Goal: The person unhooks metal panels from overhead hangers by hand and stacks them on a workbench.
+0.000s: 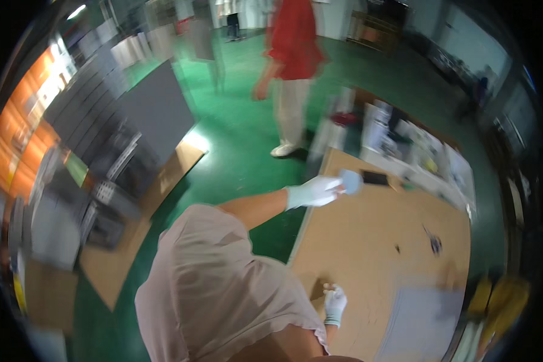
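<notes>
My left hand [317,192], in a white glove, reaches over the far left part of the tan-topped table [356,241]. Its fingers are closed on a light-blue round thing [350,181], too blurred to tell its kind. Just right of that lies a dark rectangular object [375,177]. My right hand [335,303], gloved in white with bare fingertips, hovers by the table's near left side. Its fingers are loosely bent and apart, with nothing visible in them. A grey flat sheet [422,320] lies to the right of this hand.
Scissors [435,243] and a small dark bit [397,248] lie on the table. White trays [416,154] of mixed items stand along its far end. A person in red [292,45] stands beyond on the green floor. Grey panels [157,111] and cardboard [117,259] are at left.
</notes>
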Available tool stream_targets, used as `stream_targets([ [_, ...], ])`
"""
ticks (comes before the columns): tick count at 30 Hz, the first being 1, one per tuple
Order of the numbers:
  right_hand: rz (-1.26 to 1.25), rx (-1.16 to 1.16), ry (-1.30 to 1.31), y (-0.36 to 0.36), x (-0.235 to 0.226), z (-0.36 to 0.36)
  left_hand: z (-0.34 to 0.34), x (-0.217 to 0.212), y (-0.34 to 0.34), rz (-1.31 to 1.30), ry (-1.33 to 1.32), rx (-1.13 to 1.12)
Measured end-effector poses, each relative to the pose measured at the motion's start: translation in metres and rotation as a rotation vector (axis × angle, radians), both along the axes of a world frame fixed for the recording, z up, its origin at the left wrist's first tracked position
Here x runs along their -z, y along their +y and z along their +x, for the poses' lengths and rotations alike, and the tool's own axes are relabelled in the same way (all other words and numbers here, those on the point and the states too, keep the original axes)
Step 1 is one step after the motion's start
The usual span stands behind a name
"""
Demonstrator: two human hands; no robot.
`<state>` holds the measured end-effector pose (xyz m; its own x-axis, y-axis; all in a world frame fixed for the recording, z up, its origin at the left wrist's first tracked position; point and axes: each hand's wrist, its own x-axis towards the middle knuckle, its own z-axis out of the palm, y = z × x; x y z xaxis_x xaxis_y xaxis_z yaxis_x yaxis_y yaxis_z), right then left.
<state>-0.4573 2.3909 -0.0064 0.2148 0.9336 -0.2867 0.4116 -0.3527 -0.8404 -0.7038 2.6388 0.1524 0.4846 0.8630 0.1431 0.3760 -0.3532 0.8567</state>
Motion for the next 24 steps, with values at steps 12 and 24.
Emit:
stream_targets([
  [12,0.413,-0.807,-0.420,0.214,-0.143,-0.262,-0.509,-0.259,-0.107,0.979,-0.142,-1.435],
  [24,0.825,-1.334,-0.454,0.273,-0.292,-0.612,-0.735,-0.340,0.045,0.253,-0.689,-0.482],
])
